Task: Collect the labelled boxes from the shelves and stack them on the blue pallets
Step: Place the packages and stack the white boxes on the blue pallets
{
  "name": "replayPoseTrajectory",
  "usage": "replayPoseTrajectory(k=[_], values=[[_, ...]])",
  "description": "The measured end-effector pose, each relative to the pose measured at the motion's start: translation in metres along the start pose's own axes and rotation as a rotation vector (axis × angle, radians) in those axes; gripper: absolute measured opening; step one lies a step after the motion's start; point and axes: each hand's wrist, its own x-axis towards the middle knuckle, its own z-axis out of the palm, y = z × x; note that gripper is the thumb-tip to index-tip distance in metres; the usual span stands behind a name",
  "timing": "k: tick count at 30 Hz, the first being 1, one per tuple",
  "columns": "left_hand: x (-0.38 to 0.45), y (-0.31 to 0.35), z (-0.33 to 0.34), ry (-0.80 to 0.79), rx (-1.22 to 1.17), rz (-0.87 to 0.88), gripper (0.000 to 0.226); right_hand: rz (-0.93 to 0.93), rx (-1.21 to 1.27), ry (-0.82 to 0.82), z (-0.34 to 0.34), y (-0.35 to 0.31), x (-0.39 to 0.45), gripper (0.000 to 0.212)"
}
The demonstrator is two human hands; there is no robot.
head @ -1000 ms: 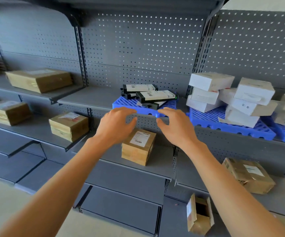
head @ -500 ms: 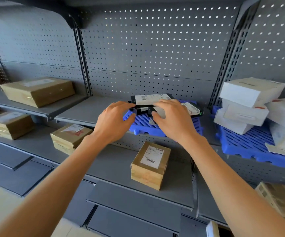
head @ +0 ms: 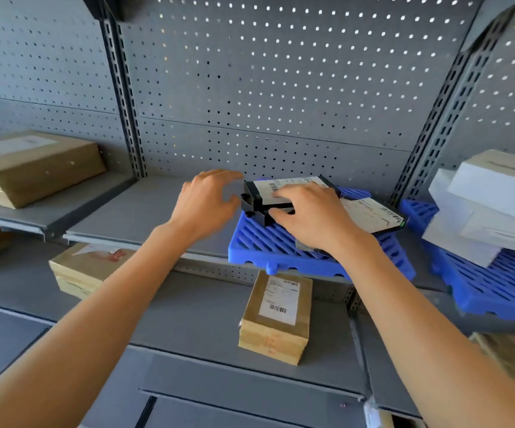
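Squaring black labelled boxes [head: 287,193] on the blue pallet [head: 268,251], mid shelf. Right hand [head: 308,217] lies flat on the top box, not clenched; left hand [head: 207,199] spread, empty — box end just at its 3 o'clock. Long axis 9-to-3. Lower boxes mostly hidden under right hand.

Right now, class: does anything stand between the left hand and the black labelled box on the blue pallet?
Nothing visible does. The left hand is open beside the black labelled box, only bare shelf between.
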Motion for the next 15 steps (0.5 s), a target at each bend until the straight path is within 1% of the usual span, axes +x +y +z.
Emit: replayPoseTrajectory(k=[3, 7, 11, 15], values=[[0.022, -0.019, 0.003, -0.053, -0.031, 0.033, 0.052, 0.07, -0.079, -0.003, 0.008, -0.01, 0.013, 0.044], [0.048, -0.041, 0.013, -0.158, -0.113, 0.077, 0.051, 0.171, -0.186, 0.014, 0.02, -0.019, 0.022, 0.039], [0.059, -0.051, 0.028, -0.266, -0.202, 0.149, 0.052, 0.266, -0.254, 0.032, 0.03, -0.028, 0.02, 0.044], [0.066, -0.061, 0.039, -0.28, -0.262, 0.175, 0.052, 0.329, -0.335, 0.041, 0.033, -0.034, 0.019, 0.052]])
